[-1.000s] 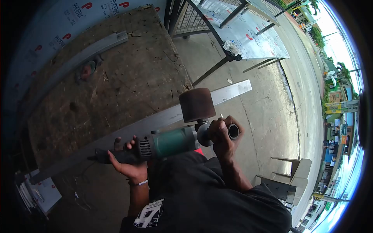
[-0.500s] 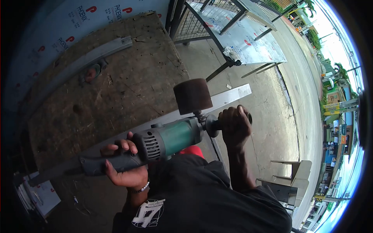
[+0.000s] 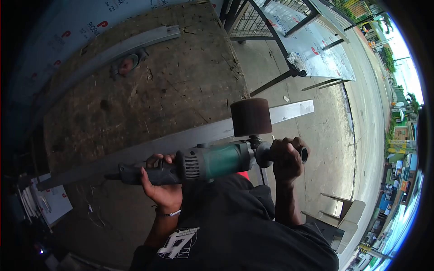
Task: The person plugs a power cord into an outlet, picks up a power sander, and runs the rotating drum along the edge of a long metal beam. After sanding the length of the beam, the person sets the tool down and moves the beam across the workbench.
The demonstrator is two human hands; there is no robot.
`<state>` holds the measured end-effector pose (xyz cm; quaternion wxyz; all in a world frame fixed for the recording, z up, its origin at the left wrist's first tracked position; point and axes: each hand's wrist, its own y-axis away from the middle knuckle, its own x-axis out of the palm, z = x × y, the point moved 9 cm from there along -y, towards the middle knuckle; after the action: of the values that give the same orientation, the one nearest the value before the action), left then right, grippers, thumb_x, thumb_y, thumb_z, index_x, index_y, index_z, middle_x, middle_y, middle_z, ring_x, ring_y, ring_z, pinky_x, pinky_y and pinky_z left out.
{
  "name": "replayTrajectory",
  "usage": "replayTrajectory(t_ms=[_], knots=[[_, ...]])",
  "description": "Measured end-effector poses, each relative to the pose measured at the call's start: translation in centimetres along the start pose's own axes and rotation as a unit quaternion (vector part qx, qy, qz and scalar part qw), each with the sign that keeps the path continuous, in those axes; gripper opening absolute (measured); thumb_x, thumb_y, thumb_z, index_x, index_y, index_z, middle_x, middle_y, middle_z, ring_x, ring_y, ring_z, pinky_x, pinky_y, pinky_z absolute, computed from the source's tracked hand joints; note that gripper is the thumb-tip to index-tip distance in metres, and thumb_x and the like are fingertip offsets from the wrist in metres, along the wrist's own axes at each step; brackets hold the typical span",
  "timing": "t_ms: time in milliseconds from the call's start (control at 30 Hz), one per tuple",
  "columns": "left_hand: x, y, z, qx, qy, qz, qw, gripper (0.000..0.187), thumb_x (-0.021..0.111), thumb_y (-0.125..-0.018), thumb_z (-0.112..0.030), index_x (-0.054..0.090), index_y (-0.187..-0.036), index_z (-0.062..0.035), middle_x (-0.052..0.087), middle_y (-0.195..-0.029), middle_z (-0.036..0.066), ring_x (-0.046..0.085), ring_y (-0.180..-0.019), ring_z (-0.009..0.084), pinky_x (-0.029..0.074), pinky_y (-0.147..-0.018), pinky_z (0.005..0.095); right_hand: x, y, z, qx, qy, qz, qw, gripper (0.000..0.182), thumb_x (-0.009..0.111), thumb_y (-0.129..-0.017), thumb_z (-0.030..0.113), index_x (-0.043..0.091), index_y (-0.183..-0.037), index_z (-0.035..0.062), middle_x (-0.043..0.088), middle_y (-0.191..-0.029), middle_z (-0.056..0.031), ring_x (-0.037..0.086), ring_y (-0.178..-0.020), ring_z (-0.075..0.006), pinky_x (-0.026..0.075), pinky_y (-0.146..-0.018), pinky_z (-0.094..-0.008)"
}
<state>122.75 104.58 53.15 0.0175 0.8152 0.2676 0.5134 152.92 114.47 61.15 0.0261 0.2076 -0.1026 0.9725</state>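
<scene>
I hold a green and black handheld drum sander point(image 3: 221, 160) across the front of my body. My left hand point(image 3: 163, 192) is wrapped around its black rear handle point(image 3: 158, 174), thumb on the near side and fingertips over the far side. My right hand point(image 3: 288, 158) grips the round black front handle point(image 3: 304, 155), closed in a fist. The dark brown sanding drum point(image 3: 251, 117) sticks out on the far side of the tool. In this view it overlaps a long, bright metal bar point(image 3: 203, 131) lying along the workbench's near edge and reaching past its right end.
A worn wooden workbench point(image 3: 176, 86) stands in front of me. On it lie a second metal bar point(image 3: 131, 44) and a small tool with a reddish disc point(image 3: 128, 65). Film-covered sheets point(image 3: 312, 45) rest on a metal frame at the back right. A street runs along the right.
The whole view has shifted, with bench and bars now further right. The sander sits more level, its rear end raised. Both hands have kept their hold on it.
</scene>
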Motion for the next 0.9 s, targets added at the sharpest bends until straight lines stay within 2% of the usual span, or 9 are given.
replayTrajectory(t_ms=[100, 300, 367, 433, 467, 600, 733, 900], knots=[[-1.5, -0.6, 0.2, 0.018, 0.019, 0.005, 1.0, 0.049, 0.042, -0.094, -0.049, 0.055, -0.1, -0.0018, 0.052, -0.083, 0.01, 0.05, -0.089, 0.0238, 0.041, -0.096, 0.041, 0.0, 0.8, -1.4, 0.011, 0.021, 0.033, 0.999, 0.029, 0.051, -0.088, 0.009, 0.03, -0.067, 0.0091, 0.032, -0.052, -0.0026, 0.03, -0.043, -0.0116, 0.026, -0.043, -0.0304], [-4.5, -1.1, -0.9, 0.089, 0.016, -0.068, 0.994, 0.048, 0.044, -0.092, -0.048, 0.056, -0.085, -0.0027, 0.047, -0.074, 0.008, 0.048, -0.08, 0.0227, 0.042, -0.09, 0.0397, 0.6, 1.6, -4.2, 0.034, -0.013, 0.053, 0.998, 0.029, 0.054, -0.083, 0.005, 0.033, -0.063, 0.007, 0.035, -0.052, -0.0031, 0.03, -0.043, -0.0123, 0.027, -0.043, -0.0301], [-4.8, -0.7, -1.0, 0.095, -0.001, -0.086, 0.992, 0.05, 0.045, -0.09, -0.051, 0.056, -0.085, -0.0027, 0.046, -0.073, 0.007, 0.047, -0.078, 0.0216, 0.042, -0.087, 0.0385, 0.7, 1.9, -4.9, 0.033, -0.024, 0.069, 0.997, 0.028, 0.054, -0.081, 0.004, 0.033, -0.063, 0.0067, 0.036, -0.052, -0.0034, 0.031, -0.044, -0.0125, 0.027, -0.044, -0.0303], [-4.8, -0.5, -1.5, 0.125, -0.007, -0.053, 0.991, 0.051, 0.042, -0.091, -0.052, 0.055, -0.085, -0.0034, 0.047, -0.074, 0.007, 0.047, -0.073, 0.0194, 0.042, -0.084, 0.0378, 0.2, 2.0, -6.0, 0.043, -0.029, 0.073, 0.996, 0.026, 0.053, -0.08, 0.004, 0.035, -0.062, 0.0063, 0.038, -0.052, -0.0039, 0.034, -0.044, -0.0133, 0.029, -0.044, -0.0309], [-5.2, -0.2, -1.6, 0.139, -0.013, -0.07, 0.988, 0.052, 0.042, -0.091, -0.053, 0.055, -0.084, -0.0033, 0.047, -0.074, 0.007, 0.046, -0.073, 0.0191, 0.042, -0.079, 0.0362, -0.4, 2.3, -6.9, 0.032, -0.043, 0.078, 0.996, 0.026, 0.053, -0.08, 0.004, 0.035, -0.062, 0.006, 0.038, -0.052, -0.0042, 0.034, -0.044, -0.0136, 0.03, -0.044, -0.0311], [-5.0, 0.3, -1.1, 0.161, -0.038, -0.066, 0.984, 0.053, 0.042, -0.091, -0.053, 0.055, -0.083, -0.0033, 0.046, -0.073, 0.007, 0.045, -0.072, 0.0188, 0.042, -0.079, 0.0358, -1.3, 2.1, -7.5, 0.027, -0.058, 0.1, 0.993, 0.025, 0.054, -0.081, 0.006, 0.037, -0.062, 0.0048, 0.04, -0.051, -0.0056, 0.035, -0.042, -0.0151, 0.033, -0.044, -0.0319], [-4.7, 1.1, 2.0, 0.179, -0.051, -0.074, 0.98, 0.051, 0.042, -0.09, -0.052, 0.054, -0.081, -0.0035, 0.045, -0.072, 0.007, 0.045, -0.072, 0.0188, 0.041, -0.078, 0.0352, -5.1, 1.7, -8.4, 0.029, -0.067, 0.104, 0.992, 0.024, 0.054, -0.08, 0.006, 0.039, -0.062, 0.0038, 0.041, -0.05, -0.0068, 0.035, -0.041, -0.0156, 0.033, -0.044, -0.0325], [-1.5, 1.4, 9.2, 0.198, -0.062, -0.061, 0.976, 0.048, 0.043, -0.089, -0.049, 0.054, -0.081, -0.003, 0.045, -0.073, 0.008, 0.044, -0.072, 0.0183, 0.041, -0.079, 0.0349, -12.6, -1.1, -6.8, 0.023, -0.073, 0.097, 0.992, 0.023, 0.054, -0.079, 0.006, 0.039, -0.061, 0.004, 0.041, -0.05, -0.0067, 0.035, -0.042, -0.0155, 0.033, -0.044, -0.0331]])
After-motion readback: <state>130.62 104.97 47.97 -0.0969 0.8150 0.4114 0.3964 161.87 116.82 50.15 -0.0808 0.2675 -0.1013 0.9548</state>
